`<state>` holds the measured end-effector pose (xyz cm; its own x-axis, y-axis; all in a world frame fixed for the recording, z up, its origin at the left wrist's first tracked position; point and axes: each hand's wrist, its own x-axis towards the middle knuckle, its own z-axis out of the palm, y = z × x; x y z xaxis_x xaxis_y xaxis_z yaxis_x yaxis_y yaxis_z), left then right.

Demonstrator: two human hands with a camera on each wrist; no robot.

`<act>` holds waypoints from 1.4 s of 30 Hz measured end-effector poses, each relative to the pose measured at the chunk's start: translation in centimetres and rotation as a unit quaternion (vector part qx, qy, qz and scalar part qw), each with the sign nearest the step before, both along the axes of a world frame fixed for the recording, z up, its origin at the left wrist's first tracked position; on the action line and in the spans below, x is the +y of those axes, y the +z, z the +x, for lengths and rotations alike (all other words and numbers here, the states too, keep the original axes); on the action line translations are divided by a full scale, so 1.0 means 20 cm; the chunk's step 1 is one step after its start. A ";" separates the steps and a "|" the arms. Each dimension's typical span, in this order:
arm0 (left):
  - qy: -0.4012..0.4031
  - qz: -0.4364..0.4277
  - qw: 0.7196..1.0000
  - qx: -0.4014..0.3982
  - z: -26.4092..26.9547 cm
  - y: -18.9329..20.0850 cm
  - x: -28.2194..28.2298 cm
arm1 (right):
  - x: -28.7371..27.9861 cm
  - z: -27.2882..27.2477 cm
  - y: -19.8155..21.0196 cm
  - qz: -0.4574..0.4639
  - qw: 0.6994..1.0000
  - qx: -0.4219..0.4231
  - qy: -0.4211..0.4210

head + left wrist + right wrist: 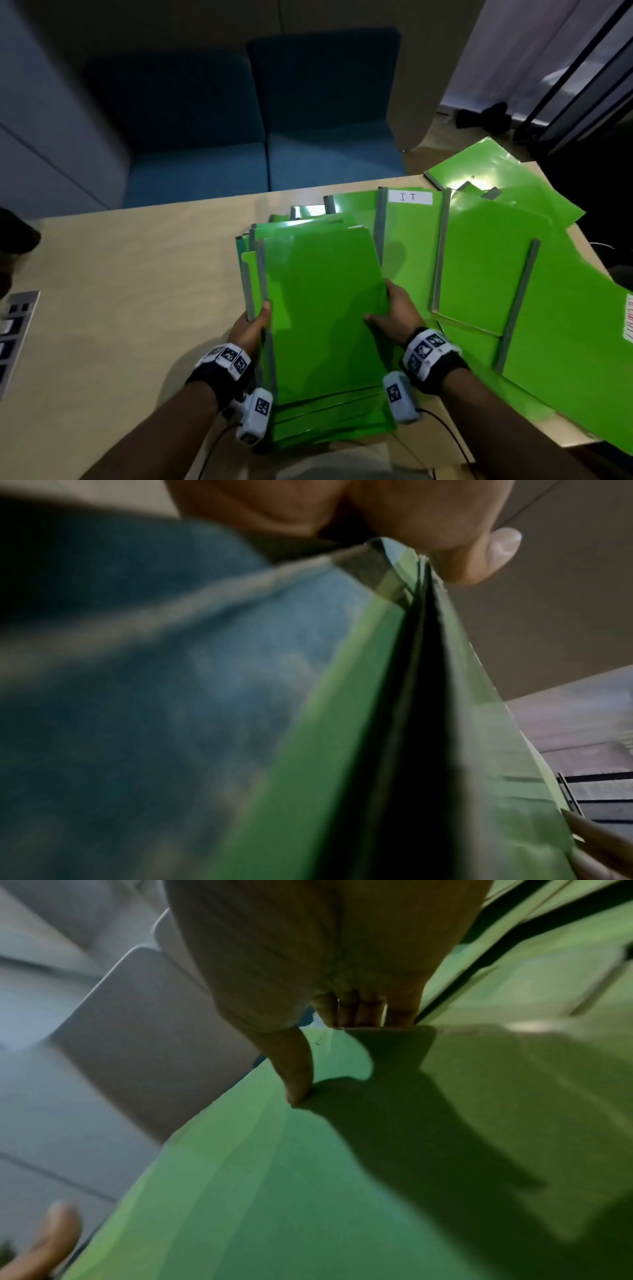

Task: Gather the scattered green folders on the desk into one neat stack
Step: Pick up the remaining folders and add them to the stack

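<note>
So I'm holding the stack [322,322] of green folders from both sides, tilted up toward me with its near edge hanging off the front of the counter [137,291]. My left hand [255,327] is gripping the left edge where the grey spines are, thumb on top, and the left wrist view shows that thumb [472,547] pinching right at the edge with the folders fanning open a bit below it. My right hand [399,311] is clamping the right edge, thumb pressed flat on the top cover and the fingers [359,1010] curled round behind it. The stack isn't square, I'm seeing edges stepping out at the near end and spines staggered at the far end. To do this well I'm thinking I should be tapping the bundle down on the counter on its short edge, then on its spine side, keeping the grip loose enough that the sheets can slide level. Glossy covers look slippery, so squeezing too lightly while it's tilted could be spilling the lot. There's plenty left too: the folder labelled IT [409,240] and the loose folders [513,274] are overlapping across the right side of the counter, just beside the stack, so I'm reckoning the job is maybe halfway.
</note>
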<state>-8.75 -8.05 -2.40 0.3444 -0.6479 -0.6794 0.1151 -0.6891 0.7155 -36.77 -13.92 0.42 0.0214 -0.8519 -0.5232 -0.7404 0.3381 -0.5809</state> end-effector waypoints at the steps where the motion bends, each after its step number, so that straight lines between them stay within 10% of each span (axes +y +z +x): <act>1: -0.006 -0.005 1.000 0.000 0.00 -0.01 0.00 | 0.01 0.03 0.01 -0.011 0.999 0.023 0.023; 7: -0.053 0.006 0.998 -0.039 0.01 -0.02 0.05 | 0.00 0.09 0.02 -0.005 0.996 0.057 0.072; 12: -0.065 0.008 0.996 -0.055 0.01 -0.01 0.06 | -0.15 -0.24 0.09 -0.195 0.970 0.144 -0.017; 16: -0.068 0.005 0.996 -0.062 0.01 0.01 0.06 | -0.16 -0.41 0.01 -0.059 0.969 0.238 0.002; 22: -0.075 0.001 0.996 -0.054 0.04 -0.03 0.08 | -0.04 -0.28 -0.02 -0.086 0.977 0.106 0.163; 34: -0.094 0.004 0.992 -0.085 0.05 0.01 0.08 | -0.32 -0.68 0.04 -0.019 0.947 0.222 -0.230; 42: -0.075 0.007 0.994 -0.083 0.04 0.00 0.09 | -0.39 -0.79 0.21 -0.133 0.944 0.049 -0.299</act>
